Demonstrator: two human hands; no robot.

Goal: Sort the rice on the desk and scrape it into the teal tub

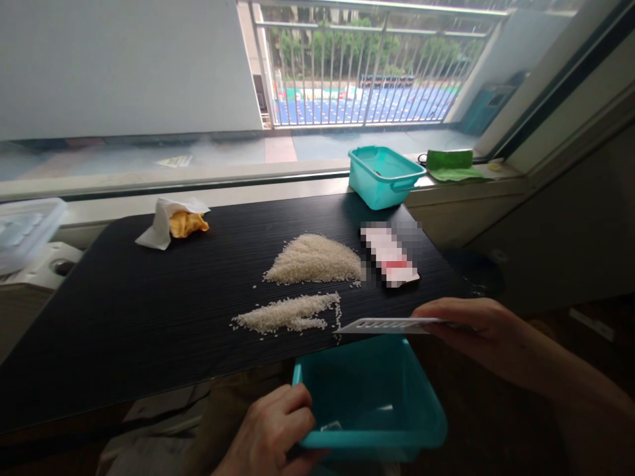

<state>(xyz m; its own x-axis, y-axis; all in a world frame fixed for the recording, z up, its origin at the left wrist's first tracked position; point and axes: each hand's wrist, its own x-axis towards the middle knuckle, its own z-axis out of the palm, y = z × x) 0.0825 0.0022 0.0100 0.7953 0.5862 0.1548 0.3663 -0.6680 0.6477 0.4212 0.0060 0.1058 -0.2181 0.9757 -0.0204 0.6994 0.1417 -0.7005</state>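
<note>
At the far left corner of the tabletop (133, 311), a tissue (161, 228) is seen. Now the left hand (278, 423): a teal tub (421, 403) is gripped by its rim, just below the near edge. Near that edge a thin strip of rice (288, 312) is spread, a bigger heap (315, 259) behind. By the right hand (469, 324) a white slotted board (381, 324) is held. Rice-sweeping seems in hand; a steady tub and low board are called for.

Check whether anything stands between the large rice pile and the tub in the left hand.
Yes: the smaller pile lies on the left of the path to the tub, and the slotted sheet in the right hand juts in on the right.
</note>
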